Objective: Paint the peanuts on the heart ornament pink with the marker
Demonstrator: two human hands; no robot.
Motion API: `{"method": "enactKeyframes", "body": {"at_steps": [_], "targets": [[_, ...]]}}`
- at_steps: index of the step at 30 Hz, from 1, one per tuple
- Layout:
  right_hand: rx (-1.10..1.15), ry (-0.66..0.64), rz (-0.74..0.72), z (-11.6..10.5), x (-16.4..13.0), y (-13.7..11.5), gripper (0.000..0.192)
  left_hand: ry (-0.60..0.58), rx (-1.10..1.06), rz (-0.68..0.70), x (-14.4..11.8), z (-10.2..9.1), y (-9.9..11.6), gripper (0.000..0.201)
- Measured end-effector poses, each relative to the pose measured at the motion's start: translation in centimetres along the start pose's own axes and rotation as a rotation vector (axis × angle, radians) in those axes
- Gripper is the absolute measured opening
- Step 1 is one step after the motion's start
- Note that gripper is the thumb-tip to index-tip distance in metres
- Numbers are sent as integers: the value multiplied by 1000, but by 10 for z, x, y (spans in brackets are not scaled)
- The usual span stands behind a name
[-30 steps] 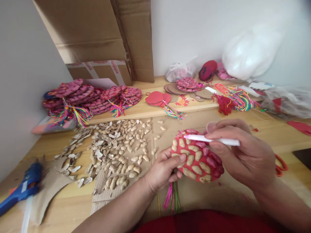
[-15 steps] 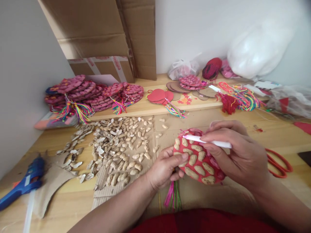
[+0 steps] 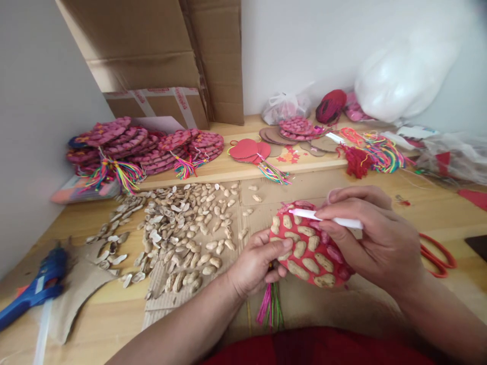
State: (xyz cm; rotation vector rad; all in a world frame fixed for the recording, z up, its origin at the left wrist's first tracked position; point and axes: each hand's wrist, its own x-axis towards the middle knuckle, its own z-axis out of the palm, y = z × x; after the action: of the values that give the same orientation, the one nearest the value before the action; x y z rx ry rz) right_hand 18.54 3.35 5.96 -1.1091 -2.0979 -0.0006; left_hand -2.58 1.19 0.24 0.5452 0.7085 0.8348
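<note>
My left hand (image 3: 258, 261) grips the left edge of a red disc (image 3: 303, 247) covered with peanut shells, thumb on its face. Some shells along the upper and right rim are coloured pink; those in the middle are plain tan. A pink and green tassel (image 3: 271, 305) hangs below the disc. In my right hand (image 3: 375, 238) is a white marker (image 3: 338, 220), pinched like a pen. Its pink tip is at the disc's upper left rim, by a pink shell. My right hand covers part of the disc's right side.
Loose peanut shells (image 3: 190, 228) lie on cardboard to the left, near a blue glue gun (image 3: 40, 286). Orange-handled scissors (image 3: 437, 256) lie right. Along the raised back board are stacked pink discs (image 3: 125, 144), red discs (image 3: 245, 150) and coloured threads (image 3: 386, 154).
The marker tip has shifted very slightly along the disc's upper rim. Both hands keep their hold, and the whole view has drifted a little.
</note>
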Motion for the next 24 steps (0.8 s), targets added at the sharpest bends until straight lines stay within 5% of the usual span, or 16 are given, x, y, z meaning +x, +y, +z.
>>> {"method": "enactKeyframes", "body": {"at_steps": [24], "targets": [[16, 14, 12, -1, 1, -2, 22, -10, 17, 6, 1, 0, -2, 35]]}}
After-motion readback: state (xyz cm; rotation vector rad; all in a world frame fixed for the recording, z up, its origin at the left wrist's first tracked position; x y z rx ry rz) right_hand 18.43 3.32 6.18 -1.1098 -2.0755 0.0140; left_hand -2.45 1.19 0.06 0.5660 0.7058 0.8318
